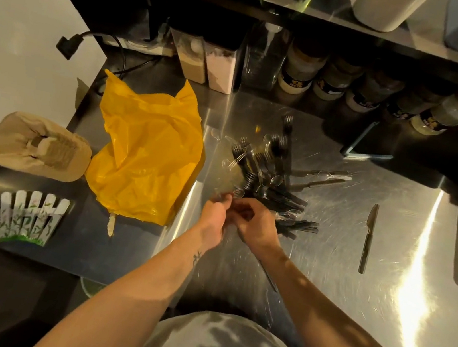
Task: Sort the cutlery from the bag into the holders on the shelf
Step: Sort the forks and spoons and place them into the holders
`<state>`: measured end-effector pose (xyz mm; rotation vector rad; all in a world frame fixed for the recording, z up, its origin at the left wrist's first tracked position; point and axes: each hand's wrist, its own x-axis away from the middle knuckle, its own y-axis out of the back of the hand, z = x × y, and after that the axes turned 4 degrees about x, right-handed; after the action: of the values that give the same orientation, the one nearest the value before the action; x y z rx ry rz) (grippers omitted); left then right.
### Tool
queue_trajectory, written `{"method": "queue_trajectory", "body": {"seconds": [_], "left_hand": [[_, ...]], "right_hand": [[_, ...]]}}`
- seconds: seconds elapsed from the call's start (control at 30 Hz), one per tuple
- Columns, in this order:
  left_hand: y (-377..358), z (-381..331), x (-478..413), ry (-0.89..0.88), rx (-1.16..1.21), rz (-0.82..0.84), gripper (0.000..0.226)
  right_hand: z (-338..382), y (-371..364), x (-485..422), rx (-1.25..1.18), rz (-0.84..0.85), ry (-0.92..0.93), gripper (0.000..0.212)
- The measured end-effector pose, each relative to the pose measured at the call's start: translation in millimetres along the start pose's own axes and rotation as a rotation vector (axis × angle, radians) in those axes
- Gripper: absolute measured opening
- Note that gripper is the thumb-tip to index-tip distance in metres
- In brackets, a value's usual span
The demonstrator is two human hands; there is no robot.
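At the far left a beige cardboard holder (40,146) and a white picket-fence holder (19,218) are sitting on a dark shelf (79,203) beside the steel bench (325,278), and no cutlery is showing in either. Just right of them the yellow plastic bag (146,154) is lying flat and crumpled, looking emptied. Its contents are lying in a tangled cutlery pile (266,173) of black and clear plastic forks, spoons and knives at the middle of the bench.

At the near edge of that pile both hands are working close together. The left grip (215,213) is curling its fingers against clear pieces, but I cannot tell whether it is holding one. The right grip (255,225) is closing around a dark utensil (270,274), whose end is poking out below the wrist. Further right a lone black knife (368,237) is lying well apart from the pile.

The risk, as I judge it, is coming from the tangle: tines are interlocking, so lifting one piece may be dragging others along or flicking them off the bench. The clear pieces are also nearly vanishing against the bright steel, so some may be getting overlooked or sorted into the wrong holder.
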<state>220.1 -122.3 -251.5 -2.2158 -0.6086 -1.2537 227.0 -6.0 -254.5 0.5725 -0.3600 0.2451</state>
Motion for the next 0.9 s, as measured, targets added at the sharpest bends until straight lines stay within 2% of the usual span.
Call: {"method": "queue_trajectory", "body": {"seconds": [0.1,0.2,0.33,0.5,0.63,0.73,0.9], "left_hand": [[12,-3,-4,-0.010,-0.020,-0.021,0.015],[20,-6,-9,-0.033,-0.057,-0.028,0.016],[29,-11,-7,-0.047,-0.070,-0.003,0.011],[33,-19,-10,-0.033,-0.082,-0.006,0.015],[35,-27,-15,-0.021,-0.087,-0.020,0.019],[37,-31,-22,-0.046,-0.108,-0.028,0.020],[27,-29,-38,-0.171,-0.317,-0.107,0.013]], "right_hand": [[-1,-2,-1,0.019,-0.098,-0.104,0.017],[-6,1,-12,0.107,-0.155,-0.191,0.022],[-5,-1,-26,0.234,-0.132,-0.220,0.027],[4,-8,-37,0.372,-0.104,-0.296,0.036],[7,-12,-48,0.302,-0.131,-0.335,0.030],[5,-9,-53,0.137,-0.108,-0.332,0.027],[0,9,-46,0.053,-0.038,-0.260,0.022]]}}
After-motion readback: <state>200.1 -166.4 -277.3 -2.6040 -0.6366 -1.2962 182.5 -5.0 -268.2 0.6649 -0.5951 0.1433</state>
